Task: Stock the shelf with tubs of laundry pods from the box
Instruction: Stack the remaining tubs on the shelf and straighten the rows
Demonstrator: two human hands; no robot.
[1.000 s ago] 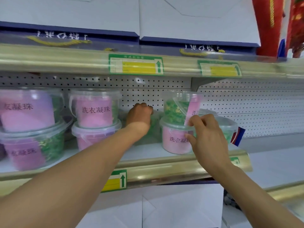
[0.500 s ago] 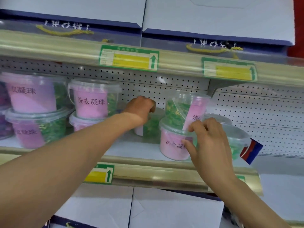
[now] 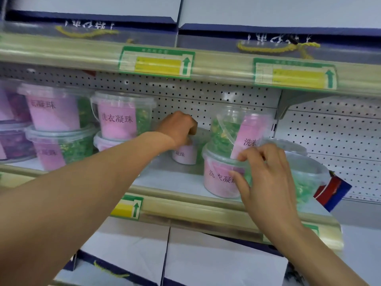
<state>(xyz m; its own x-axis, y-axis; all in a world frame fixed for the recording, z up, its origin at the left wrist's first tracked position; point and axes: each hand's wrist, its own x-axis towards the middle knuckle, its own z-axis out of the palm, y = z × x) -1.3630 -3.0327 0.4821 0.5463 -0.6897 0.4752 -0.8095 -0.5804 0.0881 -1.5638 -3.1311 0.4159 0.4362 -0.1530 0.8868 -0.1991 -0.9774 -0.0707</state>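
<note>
A clear tub of laundry pods (image 3: 186, 154) with a pink label stands deep on the shelf (image 3: 175, 180), toward the perforated back panel (image 3: 206, 100); the left hand (image 3: 178, 129) reaches over its lid from 9 o'clock with fingers curled down on the top, though the grip itself is hidden behind the knuckles. At 3 o'clock of that tub, nearer the shelf's front edge, stands a stacked pair: a lower tub (image 3: 218, 180) with an upper tub (image 3: 237, 129) on it, the upper one tilted slightly. The right hand (image 3: 266, 178) lies at the stack's 4 o'clock side, its fingertips (image 3: 243, 156) pinching at the lower tub's lid rim and the thumb against the lower tub's wall. Just behind the right hand, at 3 o'clock, sits another tub (image 3: 307, 178) with green pods. At 9 o'clock of the left arm stand two more stacks (image 3: 121, 120) of pink-labelled tubs. Price tags (image 3: 156, 61) with yellow fields and green arrows sit on the gold rail above; white cartons (image 3: 123, 250) with dark blue trim fill the level below.
</note>
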